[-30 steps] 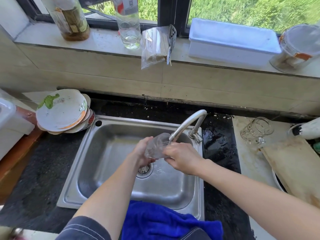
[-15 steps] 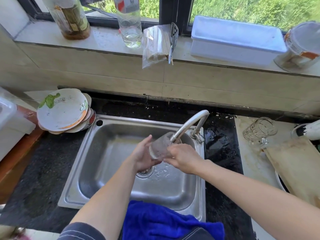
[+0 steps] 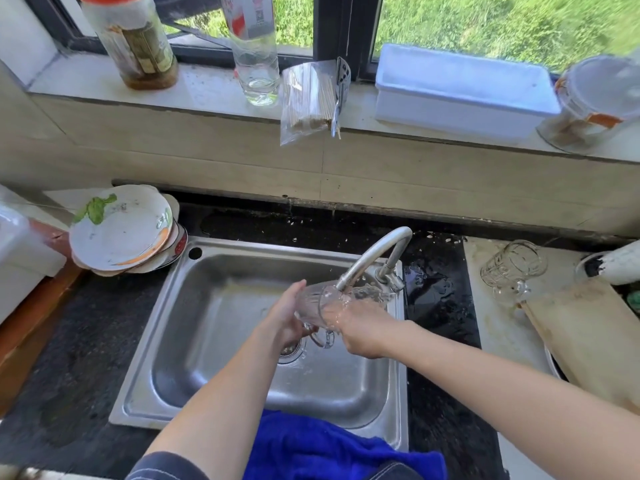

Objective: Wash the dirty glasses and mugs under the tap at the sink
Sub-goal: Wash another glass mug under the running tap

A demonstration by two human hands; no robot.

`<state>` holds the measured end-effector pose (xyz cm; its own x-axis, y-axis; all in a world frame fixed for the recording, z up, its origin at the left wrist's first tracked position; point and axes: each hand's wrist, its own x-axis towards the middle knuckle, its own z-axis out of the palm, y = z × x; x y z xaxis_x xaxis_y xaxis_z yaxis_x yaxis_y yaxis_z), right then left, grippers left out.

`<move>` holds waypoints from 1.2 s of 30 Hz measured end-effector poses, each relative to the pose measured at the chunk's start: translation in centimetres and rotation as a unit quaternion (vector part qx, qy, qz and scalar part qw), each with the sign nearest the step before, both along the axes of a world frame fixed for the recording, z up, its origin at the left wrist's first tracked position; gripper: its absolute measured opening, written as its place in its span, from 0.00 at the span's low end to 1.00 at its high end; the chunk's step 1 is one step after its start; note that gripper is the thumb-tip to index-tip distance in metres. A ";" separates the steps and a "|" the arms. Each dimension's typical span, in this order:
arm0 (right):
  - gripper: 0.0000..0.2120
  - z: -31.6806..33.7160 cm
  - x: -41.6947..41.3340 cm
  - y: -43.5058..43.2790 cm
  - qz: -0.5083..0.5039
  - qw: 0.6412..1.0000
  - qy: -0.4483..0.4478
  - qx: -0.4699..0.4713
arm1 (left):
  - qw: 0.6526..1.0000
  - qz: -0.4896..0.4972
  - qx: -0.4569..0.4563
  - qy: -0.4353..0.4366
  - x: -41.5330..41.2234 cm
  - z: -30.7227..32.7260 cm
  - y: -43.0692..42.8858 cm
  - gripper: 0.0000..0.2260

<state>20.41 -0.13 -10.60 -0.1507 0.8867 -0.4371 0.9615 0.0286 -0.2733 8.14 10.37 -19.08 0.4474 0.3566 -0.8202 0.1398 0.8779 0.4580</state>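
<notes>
Bright daylight from the window [image 3: 485,26]; edges bowed, slightly blurred.

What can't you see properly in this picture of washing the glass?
All from the head view:
- Glass mug: its sides are covered by the left hand and right hand, so any dirt left is hidden.
- Drain: partly behind the left hand.
- Tall bottle on the sill: top cut off by the picture edge.
- Blue cloth: partly hidden by the arms and bottom edge.
- Second glass mug: too small to judge clean or dirty.

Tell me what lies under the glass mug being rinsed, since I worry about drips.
Under the glass mug lies the steel sink with its drain strainer; the left hand covers part of the strainer.
</notes>
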 end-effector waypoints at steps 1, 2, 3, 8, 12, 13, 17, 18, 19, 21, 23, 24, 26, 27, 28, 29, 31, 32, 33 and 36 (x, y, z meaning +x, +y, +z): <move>0.29 -0.1 0.5 -0.5 0.020 1.000 0.006 -0.002 | 1.000 -0.002 0.005 0.006 -0.4 -0.3 0.3 0.16; 0.32 -0.1 1.0 -0.8 0.039 0.999 0.014 -0.008 | 1.000 -0.009 0.013 0.017 -0.7 -0.5 0.7 0.16; 0.32 -0.1 1.1 -0.8 0.041 0.999 0.016 -0.011 | 0.999 -0.023 0.022 0.033 -0.8 -0.6 0.9 0.17; 0.26 -0.3 -1.0 0.2 0.023 0.999 -0.018 0.020 | 0.995 -0.071 0.039 0.060 0.1 0.7 0.3 0.14; 0.34 -0.4 0.7 -0.7 0.081 0.995 -0.003 0.054 | 0.995 -0.084 0.017 0.060 -0.5 1.0 1.2 0.14; 0.30 -0.5 0.5 -0.3 0.074 0.994 -0.029 0.069 | 0.993 -0.096 0.003 0.063 -0.2 1.2 1.0 0.13; 0.18 -0.5 -1.0 0.6 0.029 0.996 -0.011 0.082 | 0.988 -0.113 -0.017 0.107 -0.2 1.4 0.7 0.11; 0.17 -0.4 -0.7 0.2 0.029 0.997 0.014 0.073 | 0.986 -0.107 -0.019 0.123 -0.8 1.2 0.8 0.11; 0.17 -0.4 0.0 -0.2 0.026 0.997 0.038 0.063 | 0.986 -0.095 -0.027 0.133 -1.5 0.9 0.9 0.11; 0.16 -0.2 1.6 -0.8 -0.002 0.996 0.072 0.049 | 0.988 -0.064 -0.053 0.132 -2.5 0.5 0.7 0.12; 0.15 -0.4 2.1 -1.2 -0.093 0.984 0.127 0.082 | 0.989 -0.046 -0.089 0.105 -2.7 0.2 0.0 0.13; 0.14 -0.7 1.8 -1.3 -0.161 0.967 0.165 0.105 | 0.990 -0.041 -0.106 0.087 -2.5 0.2 -0.3 0.12; 0.14 -1.3 0.7 -1.2 -0.282 0.922 0.235 0.123 | 0.990 -0.053 -0.112 0.064 -1.8 0.3 -1.0 0.09; 0.12 -1.7 0.3 -1.0 -0.324 0.904 0.257 0.107 | 0.990 -0.077 -0.102 0.058 -1.4 0.4 -1.2 0.09; 0.07 -1.8 0.1 -0.7 -0.354 0.894 0.264 0.081 | 0.989 -0.103 -0.089 0.053 -1.0 0.6 -1.4 0.09; 0.04 -1.9 0.1 -0.2 -0.377 0.884 0.271 0.054 | 0.988 -0.126 -0.076 0.056 -0.7 0.8 -1.6 0.09; 0.16 -1.9 0.4 0.6 -0.420 0.863 0.281 0.010 | 0.986 -0.140 -0.059 0.073 -0.3 1.1 -1.8 0.10; 0.18 -1.9 0.5 0.7 -0.428 0.859 0.281 -0.004 | 0.987 -0.132 -0.050 0.073 -0.2 1.1 -1.8 0.11; 0.19 -1.8 0.6 0.7 -0.421 0.864 0.278 -0.002 | 0.991 -0.113 -0.039 0.065 -0.2 0.9 -1.6 0.12; 0.14 -1.9 0.5 -0.2 -0.368 0.905 0.199 0.073 | 0.996 -0.072 0.020 0.058 -0.3 0.6 -1.4 0.16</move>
<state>20.96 -0.36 -12.48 0.3855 0.8546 -0.3478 0.5610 -0.5164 -0.6470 7.88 8.96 -18.50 0.4000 0.3297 -0.8552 0.3162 0.8262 0.4664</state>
